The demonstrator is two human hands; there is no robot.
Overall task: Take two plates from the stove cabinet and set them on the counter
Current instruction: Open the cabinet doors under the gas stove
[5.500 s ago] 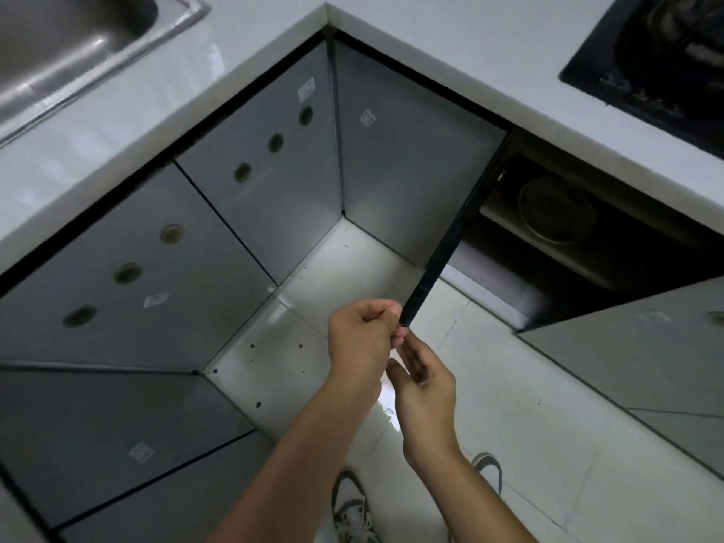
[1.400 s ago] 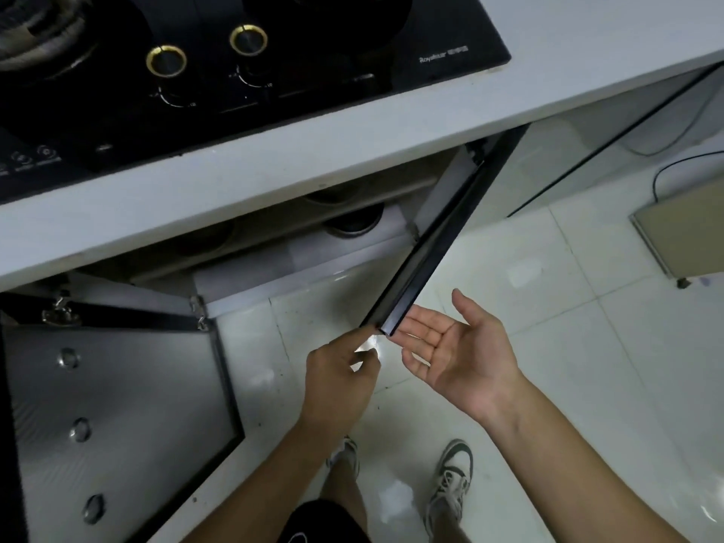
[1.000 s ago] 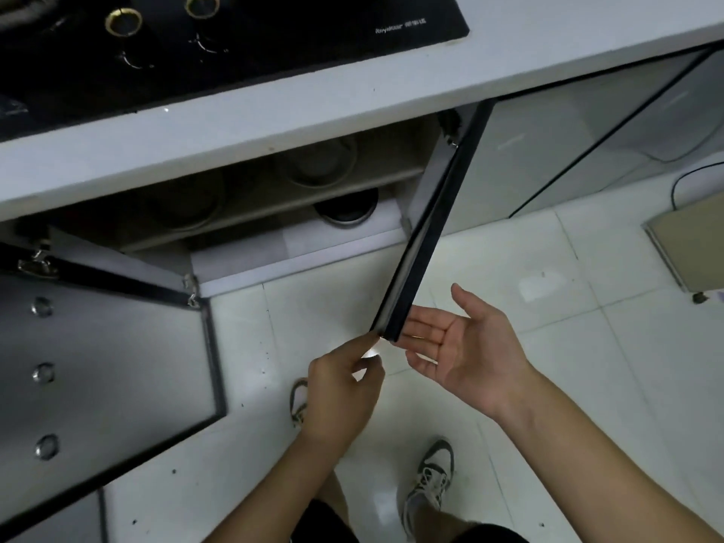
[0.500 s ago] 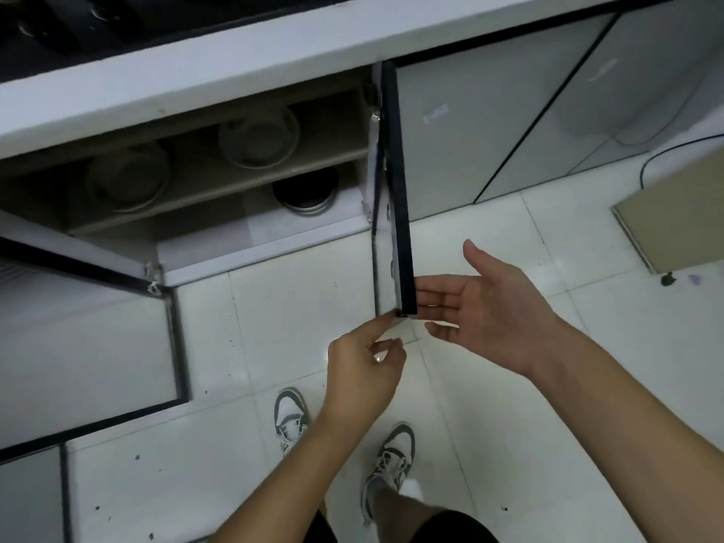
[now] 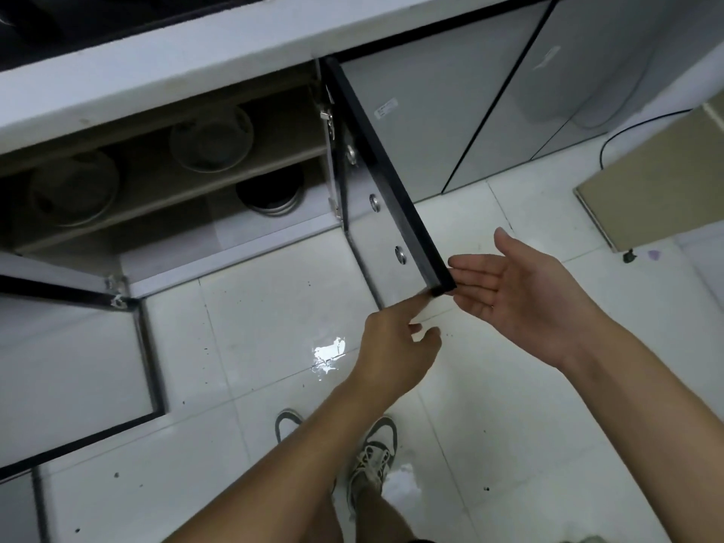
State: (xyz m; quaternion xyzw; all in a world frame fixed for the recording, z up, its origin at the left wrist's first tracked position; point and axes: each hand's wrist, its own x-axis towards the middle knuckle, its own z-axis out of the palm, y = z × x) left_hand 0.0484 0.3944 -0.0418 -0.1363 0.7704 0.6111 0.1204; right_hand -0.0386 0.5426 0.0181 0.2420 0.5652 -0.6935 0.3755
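Observation:
The stove cabinet under the white counter [image 5: 164, 68] stands with both doors swung out. On its upper shelf lie two round plates, one at the left [image 5: 74, 186] and one at the right [image 5: 211, 139]; a darker stack of dishes [image 5: 270, 192] sits on the lower shelf. The right door [image 5: 391, 182] juts toward me, edge on. My left hand [image 5: 395, 346] is below the door's lower corner, forefinger touching it, holding nothing. My right hand [image 5: 521, 295] is flat and palm up, fingertips against the same corner.
The left door [image 5: 70, 362] hangs out at the lower left. The black stove top [image 5: 78, 21] shows at the top edge. A beige box [image 5: 658, 182] and a black cable [image 5: 627, 131] lie on the white tiled floor at right. My shoes [image 5: 372, 456] are below.
The right door has swung wider, from pointing left of its hinge to pointing right of it, with both hands following its lower corner. The view has dropped, showing more of the shelves.

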